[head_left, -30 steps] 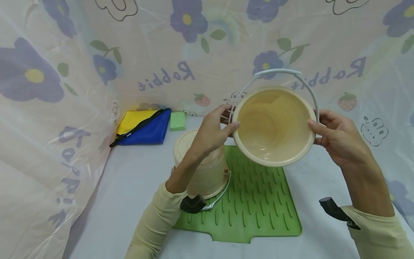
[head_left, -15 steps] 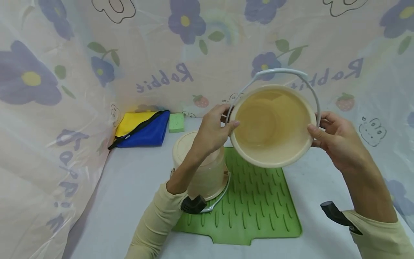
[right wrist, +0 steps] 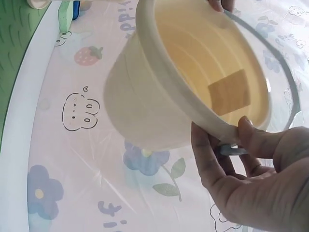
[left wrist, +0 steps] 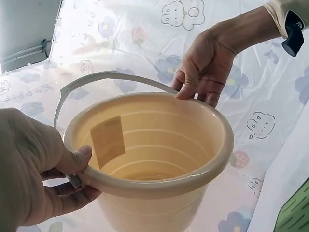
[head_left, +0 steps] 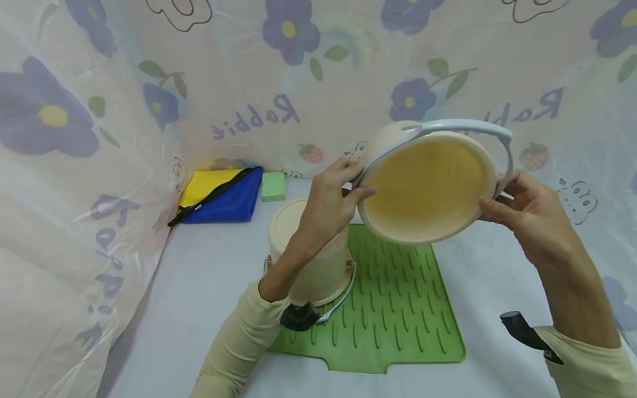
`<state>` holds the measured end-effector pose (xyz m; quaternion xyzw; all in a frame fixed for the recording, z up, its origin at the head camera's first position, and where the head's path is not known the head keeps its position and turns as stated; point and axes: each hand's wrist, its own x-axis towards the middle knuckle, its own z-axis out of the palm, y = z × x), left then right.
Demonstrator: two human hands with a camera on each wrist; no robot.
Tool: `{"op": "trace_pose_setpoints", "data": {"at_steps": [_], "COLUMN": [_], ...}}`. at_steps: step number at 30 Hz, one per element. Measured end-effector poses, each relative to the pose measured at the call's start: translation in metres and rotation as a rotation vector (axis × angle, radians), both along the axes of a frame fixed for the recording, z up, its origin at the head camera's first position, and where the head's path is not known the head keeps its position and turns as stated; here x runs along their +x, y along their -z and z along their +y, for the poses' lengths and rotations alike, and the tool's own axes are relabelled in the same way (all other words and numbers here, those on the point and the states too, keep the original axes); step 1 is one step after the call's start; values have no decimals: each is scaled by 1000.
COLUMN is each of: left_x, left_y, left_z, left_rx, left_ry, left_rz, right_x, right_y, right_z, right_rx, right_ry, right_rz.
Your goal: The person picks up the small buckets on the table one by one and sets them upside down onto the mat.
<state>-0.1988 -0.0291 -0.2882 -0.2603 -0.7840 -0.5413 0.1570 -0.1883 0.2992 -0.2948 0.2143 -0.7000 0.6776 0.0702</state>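
A cream plastic bucket (head_left: 428, 188) is held up in the air by both hands, its open mouth tilted toward the head camera. Its pale grey handle (head_left: 468, 126) arches over the rim. On the left side, my left hand (head_left: 330, 204) pinches the rim near the handle's pivot, thumb on the inside edge. Opposite it, my right hand (head_left: 532, 215) grips the rim with the thumb inside and fingers outside. In the left wrist view a square darker patch (left wrist: 108, 140) shows on the inner wall. A second cream bucket (head_left: 318, 271) stands upside down, partly behind my left forearm.
Under the second bucket lies a green ridged mat (head_left: 398, 309) on the white table (head_left: 189, 309). A folded blue and yellow cloth pouch (head_left: 224, 202) with a black zip and a light green sponge (head_left: 273, 186) sit at the back left. Patterned plastic sheeting (head_left: 234, 66) hangs behind and at the sides.
The held bucket has tipped further over, its mouth now a narrower oval and its outer wall showing at top left. The handle has swung forward and right. Both hands keep their grip.
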Motion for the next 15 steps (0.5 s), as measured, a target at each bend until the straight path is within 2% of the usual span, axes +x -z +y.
{"op": "trace_pose_setpoints", "data": {"at_steps": [3,8,15], "left_x": [0,2,4], "left_y": [-1,0,4], "left_z": [2,2,1], "left_rx": [31,12,-11], "left_ry": [1,-13,-27], "left_rz": [56,156,225], "right_x": [1,-1,-1], "right_y": [-1,1,3], "right_z": [1,4,6], "right_rx": [-3,-65,-49], "right_ry": [21,5,23], "right_rz": [2,15,19]}}
